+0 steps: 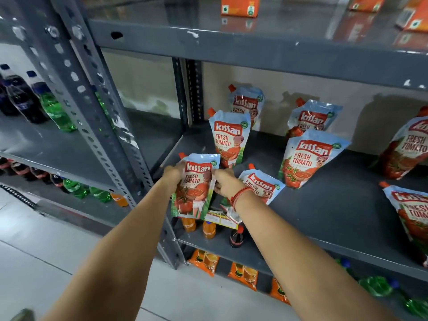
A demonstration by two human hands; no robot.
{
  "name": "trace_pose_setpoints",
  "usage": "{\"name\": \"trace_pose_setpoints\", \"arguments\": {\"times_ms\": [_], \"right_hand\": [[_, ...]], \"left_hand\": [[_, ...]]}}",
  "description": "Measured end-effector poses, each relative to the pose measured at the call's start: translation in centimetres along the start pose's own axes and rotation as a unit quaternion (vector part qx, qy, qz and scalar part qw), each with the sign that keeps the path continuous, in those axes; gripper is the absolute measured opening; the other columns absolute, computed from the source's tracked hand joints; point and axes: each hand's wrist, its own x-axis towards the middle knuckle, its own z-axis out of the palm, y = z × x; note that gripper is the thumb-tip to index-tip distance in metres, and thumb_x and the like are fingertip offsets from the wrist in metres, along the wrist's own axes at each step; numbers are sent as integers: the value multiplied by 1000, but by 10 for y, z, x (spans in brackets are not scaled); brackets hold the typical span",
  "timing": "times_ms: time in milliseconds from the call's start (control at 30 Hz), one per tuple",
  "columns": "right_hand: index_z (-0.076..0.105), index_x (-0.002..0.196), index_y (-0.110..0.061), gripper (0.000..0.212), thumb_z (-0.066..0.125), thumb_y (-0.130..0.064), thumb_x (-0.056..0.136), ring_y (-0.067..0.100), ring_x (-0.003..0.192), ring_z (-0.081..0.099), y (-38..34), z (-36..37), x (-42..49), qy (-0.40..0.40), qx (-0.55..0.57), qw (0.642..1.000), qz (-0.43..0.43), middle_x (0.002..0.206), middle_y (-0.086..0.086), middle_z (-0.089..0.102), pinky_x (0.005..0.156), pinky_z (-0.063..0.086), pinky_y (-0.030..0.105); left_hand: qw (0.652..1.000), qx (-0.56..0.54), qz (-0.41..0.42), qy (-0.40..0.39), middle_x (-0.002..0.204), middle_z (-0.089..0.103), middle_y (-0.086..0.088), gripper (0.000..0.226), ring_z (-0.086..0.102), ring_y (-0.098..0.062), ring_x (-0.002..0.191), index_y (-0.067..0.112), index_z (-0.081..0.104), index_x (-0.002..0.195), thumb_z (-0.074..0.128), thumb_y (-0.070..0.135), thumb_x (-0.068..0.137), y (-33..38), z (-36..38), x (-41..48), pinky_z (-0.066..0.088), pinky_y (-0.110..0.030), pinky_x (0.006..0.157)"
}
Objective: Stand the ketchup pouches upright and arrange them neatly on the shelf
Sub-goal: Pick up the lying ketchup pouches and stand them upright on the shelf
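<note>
At the front left corner of the grey shelf (324, 205), in the head view, both hands grip one ketchup pouch (193, 188): the left hand (172, 173) clasps its left edge, the right hand (223, 181) pinches its right edge. The pouch is upright, spout at top left, its lower part overhanging the shelf's front lip; not yet set down.

Done, by my judgement: four pouches stand upright in two short columns — a rear left pouch (246, 105), a pouch ahead of it (229, 140), a rear middle pouch (311, 119) and a front middle pouch (308, 161) (the last leans slightly).

Outstanding: a flat pouch (261, 185) lies just beside the right hand. Two pouches at the right edge, one upper (407, 149) and one lower (410, 212), tilt and are cut by the frame; whether they stand properly cannot be told. Spacing between columns is uneven. Task roughly half complete.
</note>
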Motion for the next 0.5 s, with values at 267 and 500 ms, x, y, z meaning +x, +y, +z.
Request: {"name": "trace_pose_setpoints", "arguments": {"times_ms": [267, 500], "right_hand": [[61, 74, -13, 20, 55, -15, 93, 23, 86, 63, -10, -5, -26, 10, -72, 964, -257, 86, 7, 67, 82, 52, 38], [65, 91, 5, 20, 53, -11, 93, 15, 80, 53, -51, -14, -46, 54, -92, 901, -421, 82, 8, 61, 67, 41, 20]], "left_hand": [[990, -110, 87, 12, 122, 63, -12, 53, 60, -32, 109, 7, 56, 125, 59, 42, 86, 24, -18, -23, 45, -41, 99], [967, -176, 181, -33, 126, 63, -9, 65, 59, -25, 115, 12, 53, 128, 62, 50, 77, 60, -19, -29, 39, -49, 107]]}}
